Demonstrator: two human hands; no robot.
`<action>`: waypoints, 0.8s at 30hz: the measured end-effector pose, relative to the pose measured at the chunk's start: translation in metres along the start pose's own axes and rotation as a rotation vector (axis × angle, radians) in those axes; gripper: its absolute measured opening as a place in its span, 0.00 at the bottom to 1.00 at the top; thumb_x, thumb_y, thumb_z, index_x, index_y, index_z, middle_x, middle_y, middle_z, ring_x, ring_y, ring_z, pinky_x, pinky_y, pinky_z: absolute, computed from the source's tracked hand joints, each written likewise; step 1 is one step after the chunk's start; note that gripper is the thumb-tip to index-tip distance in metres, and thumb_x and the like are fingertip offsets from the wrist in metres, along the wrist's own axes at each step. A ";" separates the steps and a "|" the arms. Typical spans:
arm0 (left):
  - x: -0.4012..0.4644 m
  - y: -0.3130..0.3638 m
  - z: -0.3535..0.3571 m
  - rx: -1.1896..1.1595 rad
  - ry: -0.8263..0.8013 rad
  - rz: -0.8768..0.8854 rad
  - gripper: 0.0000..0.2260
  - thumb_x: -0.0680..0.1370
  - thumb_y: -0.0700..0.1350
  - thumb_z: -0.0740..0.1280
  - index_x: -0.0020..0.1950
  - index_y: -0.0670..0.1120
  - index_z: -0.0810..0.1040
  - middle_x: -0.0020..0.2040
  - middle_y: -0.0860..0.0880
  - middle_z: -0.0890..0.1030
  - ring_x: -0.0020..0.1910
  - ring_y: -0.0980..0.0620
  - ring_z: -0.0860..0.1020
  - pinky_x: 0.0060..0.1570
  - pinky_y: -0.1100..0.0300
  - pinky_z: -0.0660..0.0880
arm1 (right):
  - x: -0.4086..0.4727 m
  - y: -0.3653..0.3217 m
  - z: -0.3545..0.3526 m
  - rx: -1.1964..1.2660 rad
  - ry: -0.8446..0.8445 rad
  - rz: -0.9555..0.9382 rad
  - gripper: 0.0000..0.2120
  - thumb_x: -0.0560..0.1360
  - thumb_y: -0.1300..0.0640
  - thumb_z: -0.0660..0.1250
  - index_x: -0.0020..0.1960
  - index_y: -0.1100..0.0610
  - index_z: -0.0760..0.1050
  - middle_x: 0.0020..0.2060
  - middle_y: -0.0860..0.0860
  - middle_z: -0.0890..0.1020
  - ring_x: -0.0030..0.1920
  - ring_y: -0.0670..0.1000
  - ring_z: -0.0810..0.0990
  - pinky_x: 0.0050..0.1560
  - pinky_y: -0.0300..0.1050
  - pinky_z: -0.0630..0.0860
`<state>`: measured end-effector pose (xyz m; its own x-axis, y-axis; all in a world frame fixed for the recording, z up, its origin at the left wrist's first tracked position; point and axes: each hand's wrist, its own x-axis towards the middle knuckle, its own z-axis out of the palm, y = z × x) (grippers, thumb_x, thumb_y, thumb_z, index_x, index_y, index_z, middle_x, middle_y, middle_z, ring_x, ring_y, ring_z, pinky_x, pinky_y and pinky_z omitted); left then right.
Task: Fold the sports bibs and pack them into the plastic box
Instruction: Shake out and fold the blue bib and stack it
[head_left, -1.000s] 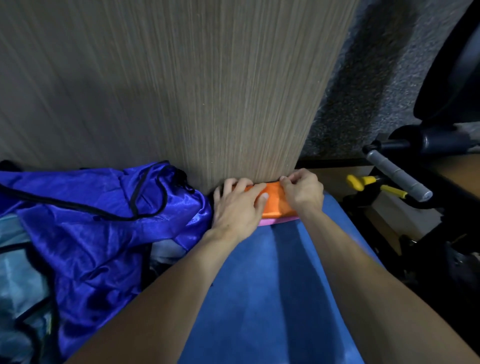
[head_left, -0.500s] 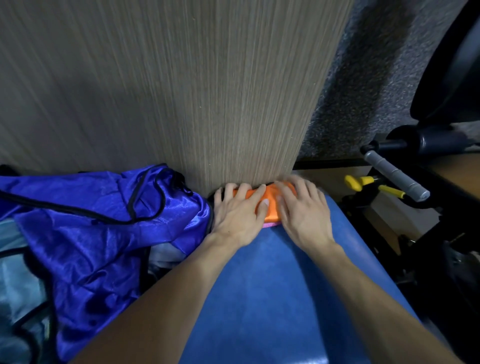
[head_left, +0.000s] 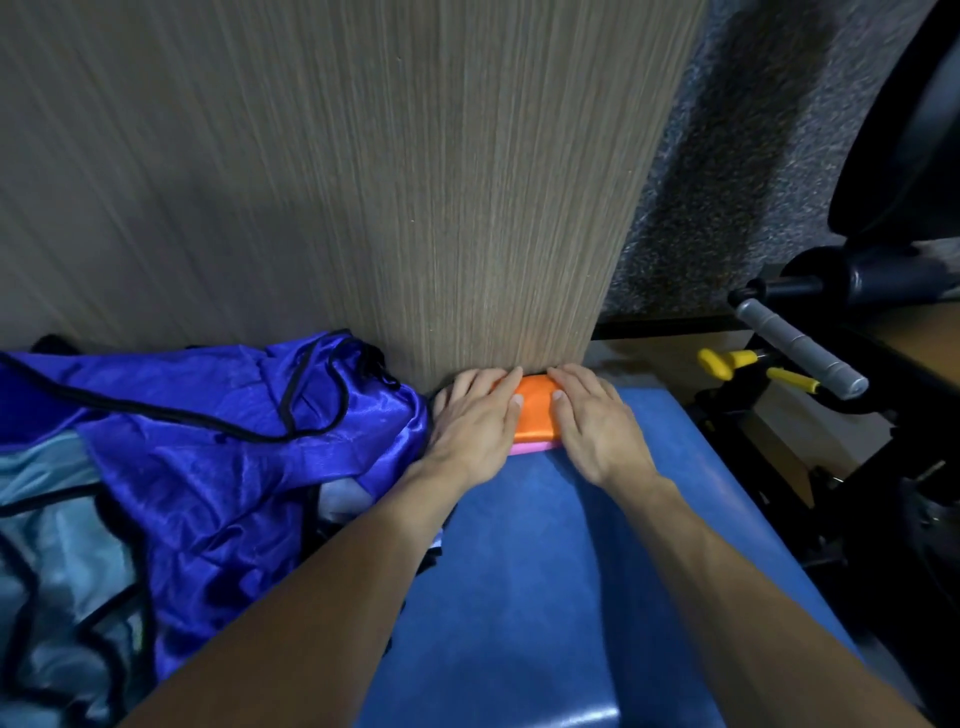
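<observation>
A folded orange bib (head_left: 537, 410) lies on a pink one (head_left: 527, 448) against the foot of a wooden panel (head_left: 363, 182). My left hand (head_left: 475, 423) lies flat on its left side, fingers straight, pressing down. My right hand (head_left: 597, 418) lies flat on its right side in the same way. Both rest over a blue surface (head_left: 561, 571) that runs toward me; whether it is the plastic box cannot be told. A loose pile of shiny blue bibs (head_left: 218, 441) with black trim is heaped to the left, over a pale blue one (head_left: 52, 519).
To the right stands black exercise gear with a grey grip bar (head_left: 800, 343) and yellow-tipped handles (head_left: 727, 359). Grey carpet (head_left: 727, 182) lies behind it, and a wooden floor strip (head_left: 670, 358) beside the blue surface.
My right hand shifted from gripping the orange bib's far corner to lying flat on it, fingers straight. My left hand stayed on the bib's left side and flattened too.
</observation>
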<state>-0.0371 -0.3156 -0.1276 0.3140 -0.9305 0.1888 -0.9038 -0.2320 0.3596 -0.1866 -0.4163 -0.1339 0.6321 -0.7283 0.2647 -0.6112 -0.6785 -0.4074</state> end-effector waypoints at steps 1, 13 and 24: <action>0.000 0.005 -0.007 0.050 0.000 0.011 0.22 0.87 0.52 0.50 0.81 0.51 0.60 0.77 0.55 0.65 0.76 0.49 0.58 0.74 0.45 0.58 | -0.001 -0.005 -0.003 -0.085 -0.007 0.023 0.22 0.86 0.49 0.50 0.79 0.50 0.65 0.77 0.47 0.66 0.79 0.54 0.59 0.78 0.55 0.54; -0.116 -0.028 -0.172 0.114 0.424 0.243 0.17 0.77 0.39 0.63 0.64 0.50 0.79 0.59 0.50 0.79 0.55 0.43 0.76 0.56 0.46 0.76 | -0.068 -0.107 -0.042 0.114 0.089 0.021 0.27 0.82 0.46 0.55 0.74 0.61 0.71 0.74 0.58 0.71 0.76 0.58 0.66 0.76 0.49 0.59; -0.177 -0.119 -0.188 0.290 0.348 -0.226 0.10 0.82 0.52 0.65 0.61 0.55 0.82 0.57 0.49 0.84 0.57 0.42 0.79 0.55 0.48 0.73 | -0.146 -0.221 -0.019 0.465 -0.073 -0.189 0.29 0.80 0.52 0.68 0.79 0.49 0.64 0.74 0.44 0.69 0.73 0.41 0.66 0.69 0.26 0.58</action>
<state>0.0693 -0.0704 -0.0316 0.5451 -0.7096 0.4466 -0.8299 -0.5322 0.1672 -0.1533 -0.1621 -0.0660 0.7528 -0.5770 0.3167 -0.2163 -0.6714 -0.7089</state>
